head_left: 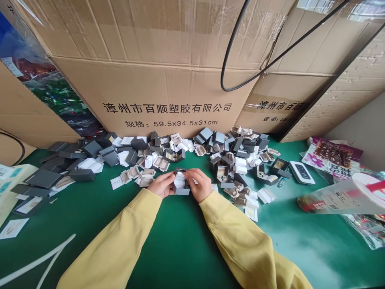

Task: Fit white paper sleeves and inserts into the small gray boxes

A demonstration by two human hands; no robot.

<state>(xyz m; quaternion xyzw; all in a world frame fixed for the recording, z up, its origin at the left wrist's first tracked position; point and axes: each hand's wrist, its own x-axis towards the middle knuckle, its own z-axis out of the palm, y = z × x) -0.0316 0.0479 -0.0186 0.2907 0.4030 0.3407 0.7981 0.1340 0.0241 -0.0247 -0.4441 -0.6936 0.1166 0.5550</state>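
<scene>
Grey box (182,192), open, frame centre, over green tabletop (174,241). Left hand (162,185) pinches box's left side; right hand (199,185), fingertips bunched, at right rim, grip unclear. Probably light, stiff; best held by side walls, sparing white lining (180,176).

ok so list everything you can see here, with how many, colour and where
open box: 1, dark grey, white inside, between the hands
small boxes: many, dark grey, across the table's back
inserts: many, white and beige, among the boxes
table: 1, green, beneath
cartons: several, brown, behind
plastic-wrapped goods: uncounted, mixed colours, upper left
looped cable: 1, black, upper right
handheld device: 1, white, right
cup: 1, clear and red, right
snack packet: 1, purple and white, far right
left hand: 1, yellow sleeve, holding the open box
right hand: 1, yellow sleeve, fingers at its right edge
</scene>
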